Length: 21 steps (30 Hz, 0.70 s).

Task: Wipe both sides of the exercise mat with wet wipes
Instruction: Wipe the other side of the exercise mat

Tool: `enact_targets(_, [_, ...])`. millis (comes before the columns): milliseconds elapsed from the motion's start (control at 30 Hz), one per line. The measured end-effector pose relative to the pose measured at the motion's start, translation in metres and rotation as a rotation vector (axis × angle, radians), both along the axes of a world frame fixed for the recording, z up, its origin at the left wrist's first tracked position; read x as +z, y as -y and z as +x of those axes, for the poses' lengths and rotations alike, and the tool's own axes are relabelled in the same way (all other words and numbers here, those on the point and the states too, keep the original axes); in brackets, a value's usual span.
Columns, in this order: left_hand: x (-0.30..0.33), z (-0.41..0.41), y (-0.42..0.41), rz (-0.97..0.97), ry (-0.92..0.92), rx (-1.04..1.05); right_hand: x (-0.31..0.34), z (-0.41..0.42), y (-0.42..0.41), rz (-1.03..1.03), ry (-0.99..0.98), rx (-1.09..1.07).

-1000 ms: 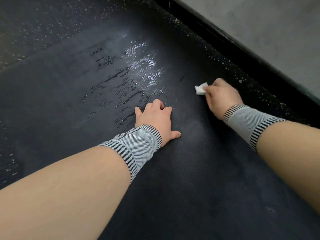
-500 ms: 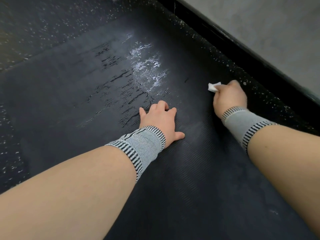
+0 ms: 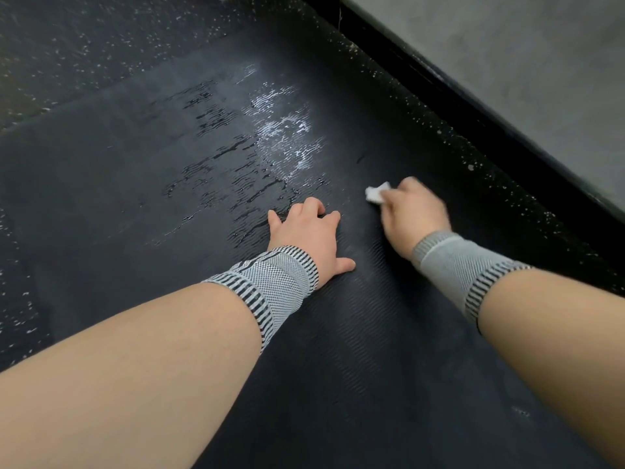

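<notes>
A dark ribbed exercise mat (image 3: 355, 350) lies flat on the floor and fills most of the head view. Wet streaks (image 3: 270, 147) shine on its far middle part. My left hand (image 3: 307, 238) presses on the mat near the centre, fingers curled under at the tips, thumb spread to the right. To its right, my right hand (image 3: 414, 211) grips a small crumpled white wet wipe (image 3: 377, 192) and holds it against the mat. The wipe sticks out at the left of the fingers. Both wrists wear grey striped bands.
Black speckled floor (image 3: 84, 45) borders the mat on the left and far side. A black skirting strip (image 3: 473, 96) and a grey wall (image 3: 524, 45) run along the right, close to the mat's edge.
My right hand swept right with the wipe, then came back left and closer to my left hand. My left hand has stayed pressed in the same spot.
</notes>
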State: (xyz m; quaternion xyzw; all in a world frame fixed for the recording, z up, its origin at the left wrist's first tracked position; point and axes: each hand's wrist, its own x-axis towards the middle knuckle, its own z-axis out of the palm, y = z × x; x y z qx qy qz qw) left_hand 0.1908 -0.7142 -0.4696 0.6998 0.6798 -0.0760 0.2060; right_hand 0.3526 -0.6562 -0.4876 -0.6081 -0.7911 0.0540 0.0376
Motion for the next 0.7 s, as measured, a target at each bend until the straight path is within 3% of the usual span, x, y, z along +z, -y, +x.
enact_targets(100, [0.0, 0.0, 0.001, 0.005, 0.001, 0.0, 0.001, 0.004, 0.007, -0.031, -0.016, 0.202])
enact_targets(267, [-0.002, -0.001, 0.003, 0.016, 0.031, 0.023, -0.001, 0.022, -0.015, 0.02, -0.095, -0.312])
enact_targets(433, [-0.006, -0.006, 0.017, 0.093, 0.071, 0.059, -0.001, 0.003, 0.024, -0.015, -0.066, 0.125])
enact_targets(500, [-0.007, -0.013, 0.022, 0.122, 0.058, 0.085, 0.0, 0.009, 0.014, 0.004, -0.039, 0.055])
enact_targets(600, [-0.005, -0.023, 0.024, 0.134, 0.035, 0.142, -0.002, 0.008, 0.004, 0.003, -0.062, -0.292])
enact_targets(633, [-0.003, -0.026, 0.024, 0.125, 0.025, 0.157, -0.002, -0.001, 0.009, -0.004, -0.066, -0.305])
enact_targets(700, [-0.002, -0.029, 0.025, 0.096, 0.015, 0.172, -0.002, -0.023, 0.026, -0.017, -0.055, -0.135])
